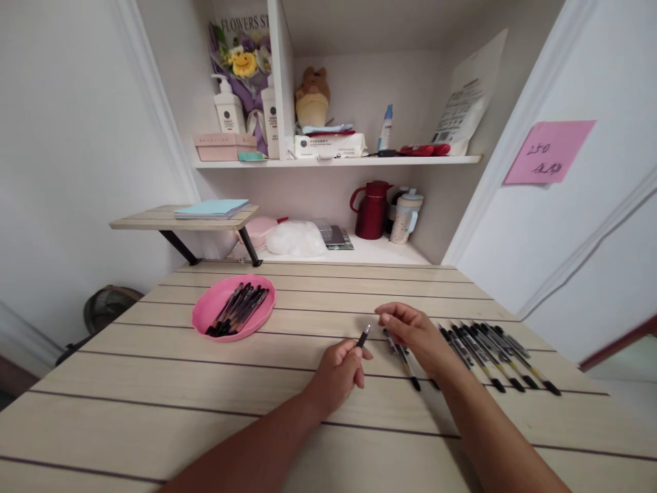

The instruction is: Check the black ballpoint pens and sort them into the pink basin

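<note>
Pinching a pen (363, 336) (likely light, stiff, slick; best held mid-barrel), the left hand (339, 371) sits near the curled right hand (411, 335), whose grip is unclear.

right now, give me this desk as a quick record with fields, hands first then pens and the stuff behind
left hand: fingers closed on a pen, silvery tip pointing up and away
right hand: fingers bent, beside a few loose pens; whether they grip anything is unclear
pink dish: on the desk, left of both hands, holding a bunch of pens
right side: slanting row of pens beyond the right forearm
behind: red jug beside a pale cup
wall: pink note
</note>
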A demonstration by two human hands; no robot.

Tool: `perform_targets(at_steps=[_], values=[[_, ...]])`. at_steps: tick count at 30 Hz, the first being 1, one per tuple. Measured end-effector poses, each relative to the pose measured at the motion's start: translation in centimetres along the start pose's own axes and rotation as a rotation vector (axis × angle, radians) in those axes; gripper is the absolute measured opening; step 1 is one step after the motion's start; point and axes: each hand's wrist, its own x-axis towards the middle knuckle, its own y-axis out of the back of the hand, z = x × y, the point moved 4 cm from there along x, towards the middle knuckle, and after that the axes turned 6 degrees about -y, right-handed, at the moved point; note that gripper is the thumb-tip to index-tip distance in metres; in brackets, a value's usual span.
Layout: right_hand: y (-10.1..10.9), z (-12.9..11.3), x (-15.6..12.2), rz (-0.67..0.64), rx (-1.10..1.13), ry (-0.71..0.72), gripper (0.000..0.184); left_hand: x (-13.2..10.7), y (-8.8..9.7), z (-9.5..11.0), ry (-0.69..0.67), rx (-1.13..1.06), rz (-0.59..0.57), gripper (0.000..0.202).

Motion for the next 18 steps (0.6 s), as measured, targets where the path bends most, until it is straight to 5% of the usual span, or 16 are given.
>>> perform_targets(at_steps=[4,9,14,18], values=[[1.2,0.2,0.3,0.272,-0.698,0.047,0.021,-0.1,0.0,0.0,0.010,-0.007,0.015,0.030],[0.0,1.3,-0.4,0.268,-1.235,-0.075,0.020,-0.1,-0.1,0.1,-0.001,-0.004,0.014,0.030],[-0.7,1.7,-0.4,0.239,-1.193,-0.038,0.013,-0.1,0.0,0.2,-0.010,0.013,0.011,0.029],[-0.5,0.9,-0.1,0.232,-0.609,0.029,0.012,-0.1,0.1,-0.1,-0.004,0.019,0.006,0.030]])
